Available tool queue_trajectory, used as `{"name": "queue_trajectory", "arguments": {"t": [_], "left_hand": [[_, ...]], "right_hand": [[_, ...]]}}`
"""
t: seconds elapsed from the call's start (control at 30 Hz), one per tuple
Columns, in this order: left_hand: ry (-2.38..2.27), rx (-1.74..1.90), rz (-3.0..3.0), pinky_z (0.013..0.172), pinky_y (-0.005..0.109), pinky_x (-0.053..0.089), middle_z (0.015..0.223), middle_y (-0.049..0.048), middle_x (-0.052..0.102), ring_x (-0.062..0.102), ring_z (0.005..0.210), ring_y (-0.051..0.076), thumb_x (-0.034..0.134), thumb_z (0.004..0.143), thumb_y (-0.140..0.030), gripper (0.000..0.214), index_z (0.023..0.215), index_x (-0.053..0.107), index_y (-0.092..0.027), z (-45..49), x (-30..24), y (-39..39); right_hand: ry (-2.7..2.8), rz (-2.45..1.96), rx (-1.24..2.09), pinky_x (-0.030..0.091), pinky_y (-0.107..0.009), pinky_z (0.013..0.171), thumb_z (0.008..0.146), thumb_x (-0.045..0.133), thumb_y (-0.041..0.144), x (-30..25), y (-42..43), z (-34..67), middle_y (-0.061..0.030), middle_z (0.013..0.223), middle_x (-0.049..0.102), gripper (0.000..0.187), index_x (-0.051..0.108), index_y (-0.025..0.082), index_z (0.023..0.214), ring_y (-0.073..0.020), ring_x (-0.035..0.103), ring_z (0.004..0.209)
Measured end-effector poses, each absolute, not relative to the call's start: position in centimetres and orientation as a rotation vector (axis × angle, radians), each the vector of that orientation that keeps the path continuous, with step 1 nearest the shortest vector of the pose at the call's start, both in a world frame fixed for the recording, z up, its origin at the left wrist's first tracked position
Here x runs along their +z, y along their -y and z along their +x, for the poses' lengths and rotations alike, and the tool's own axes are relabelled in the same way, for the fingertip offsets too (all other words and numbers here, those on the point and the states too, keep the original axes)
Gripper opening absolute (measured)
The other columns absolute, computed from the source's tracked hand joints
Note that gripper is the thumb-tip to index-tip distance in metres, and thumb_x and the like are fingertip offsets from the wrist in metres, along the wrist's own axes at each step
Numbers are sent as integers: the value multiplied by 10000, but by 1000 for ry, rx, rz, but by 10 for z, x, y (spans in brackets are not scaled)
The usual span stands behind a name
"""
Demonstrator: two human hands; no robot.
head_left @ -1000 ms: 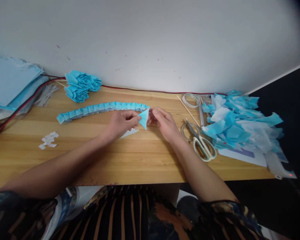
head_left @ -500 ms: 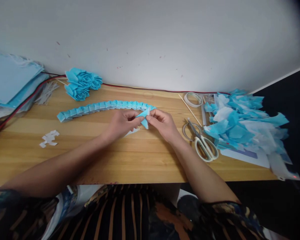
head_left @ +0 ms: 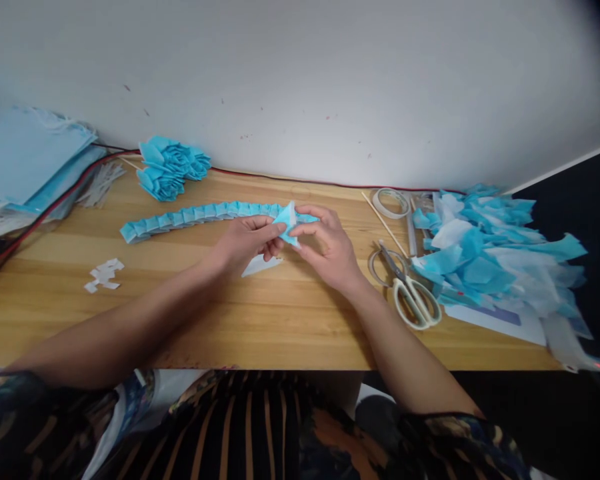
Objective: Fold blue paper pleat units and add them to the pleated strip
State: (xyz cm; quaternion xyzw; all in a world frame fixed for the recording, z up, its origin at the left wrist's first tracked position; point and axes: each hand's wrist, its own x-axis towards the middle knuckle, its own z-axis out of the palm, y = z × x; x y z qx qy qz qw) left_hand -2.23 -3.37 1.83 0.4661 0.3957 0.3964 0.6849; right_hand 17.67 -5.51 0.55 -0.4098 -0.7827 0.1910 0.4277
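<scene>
Between my two hands is a small folded piece of blue and white fabric (head_left: 286, 219), raised above the table. My left hand (head_left: 247, 241) pinches its left side with thumb and fingers. On the other side, my right hand (head_left: 329, 248) has its thumb and fingertips on the right edge. Just behind the hands, a long curved row of folded blue petals (head_left: 195, 215) lies on the table, its right end partly hidden by my fingers. A flat white scrap (head_left: 261, 266) rests under my left hand.
Blue fabric roses (head_left: 170, 167) lie at the back left, near stacked blue masks (head_left: 35, 153). White paper bits (head_left: 103, 275) are at the left. To the right are scissors (head_left: 409, 293), tape rolls (head_left: 390, 203), a thin stick (head_left: 384, 223) and a heap of cut fabric (head_left: 480, 267).
The folded fabric has been turned so a point now stands upward. My right fingers have loosened and spread along its right edge, while my left hand keeps its pinch.
</scene>
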Motion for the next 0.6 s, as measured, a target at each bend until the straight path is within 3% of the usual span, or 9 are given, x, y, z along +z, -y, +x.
{"name": "queue_trajectory", "arguments": {"t": [0.1,0.27,0.33,0.47,0.6], "left_hand": [[-919,896,1124,480,207,420,557,-3,634,534,472,74,832,738,-360,303,627,643,-150,-23,18,33],[-985,886,1305,497,213,430,551,-15,617,510,472,70,793,764,-397,332,595,631,-161,-23,19,33],[-991,889,1339,501,214,434,563,-14,619,513,479,71,755,791,-396,325,599,630,-167,-23,19,33],[-986,891,1394,506,212,436,568,-13,619,515,484,72,757,780,-411,327,603,625,-170,-23,16,34],[-976,875,1431,501,208,435,568,-14,610,518,484,73,724,792,-392,305,607,622,-172,-23,16,35]], "right_hand": [[1918,-1020,529,435,-519,1118,934,687,250,5,54,177,-57,1333,663,63,728,297,940,-274,596,1290],[1769,-1020,720,445,-477,1105,918,701,295,4,54,174,-68,1311,669,35,720,269,905,-252,612,1276],[1698,-1034,852,481,-442,1051,901,711,331,2,54,173,-63,1273,684,72,704,259,893,-238,633,1218],[1548,-1053,1109,521,-355,867,864,735,384,-4,53,170,-13,948,715,171,647,245,909,-176,661,897],[1420,-1000,1264,520,-329,834,815,777,380,-7,51,169,9,935,733,378,607,265,1133,-160,670,857]]}}
